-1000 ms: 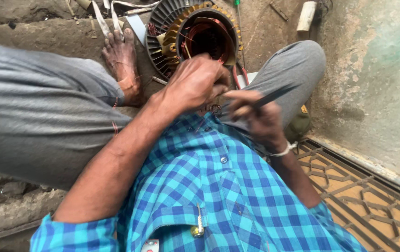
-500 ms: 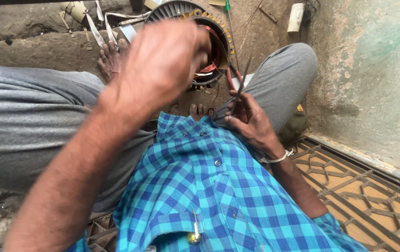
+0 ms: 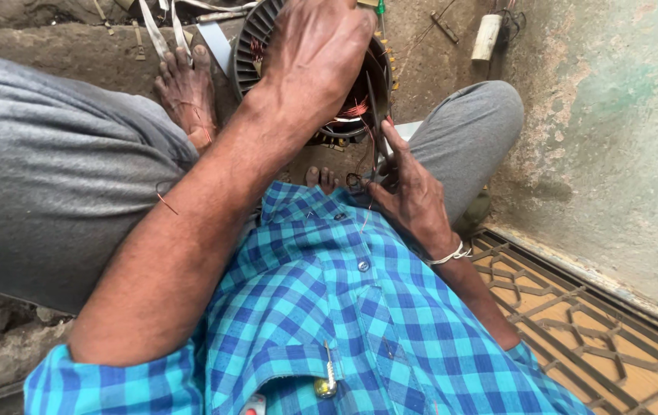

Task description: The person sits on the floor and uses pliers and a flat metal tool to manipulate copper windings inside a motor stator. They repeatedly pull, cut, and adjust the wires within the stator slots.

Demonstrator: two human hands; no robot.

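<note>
clearly your left hand [image 3: 317,54] is clamped over the near rim of the motor [image 3: 256,46], fingers curled on it to steady it between your feet on the floor. its open bore faces up toward you, axis running near to far. your right hand [image 3: 413,196] pinches thin pliers [image 3: 375,154], pointing up into the copper wires [image 3: 352,111].

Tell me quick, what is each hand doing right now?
Left hand: curled over the round motor stator; whether it grips anything cannot be told.
Right hand: closed on a thin dark tool.
</note>
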